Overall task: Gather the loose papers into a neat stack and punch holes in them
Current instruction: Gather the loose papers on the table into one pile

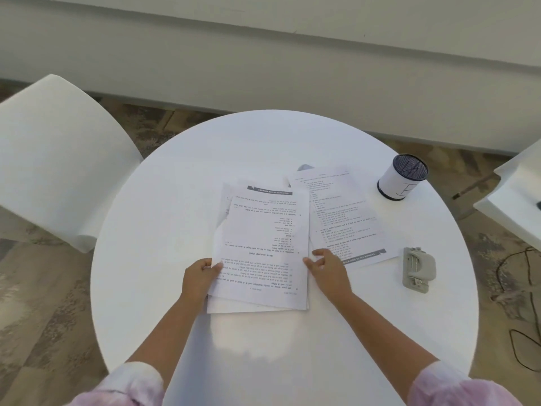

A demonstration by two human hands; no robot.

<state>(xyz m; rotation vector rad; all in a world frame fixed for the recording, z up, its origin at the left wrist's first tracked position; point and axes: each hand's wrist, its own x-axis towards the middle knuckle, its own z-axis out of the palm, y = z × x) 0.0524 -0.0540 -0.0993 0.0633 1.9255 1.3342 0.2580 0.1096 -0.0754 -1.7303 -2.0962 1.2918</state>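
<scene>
A rough pile of printed papers [263,241] lies in the middle of the round white table [164,200], its sheets fanned and uneven. My left hand [199,276] grips the pile's near left edge, thumb on top. My right hand [328,268] rests at the pile's right edge with fingers spread, holding nothing. More loose printed sheets [342,212] lie to the right, partly under the pile. A grey hole punch [418,269] sits on the table to the right of my right hand, apart from the papers.
A white mesh-topped pen cup [402,180] stands at the table's far right. A white chair [55,159] is at the left, another white seat [515,194] at the right edge. Black cables [524,303] lie on the floor to the right.
</scene>
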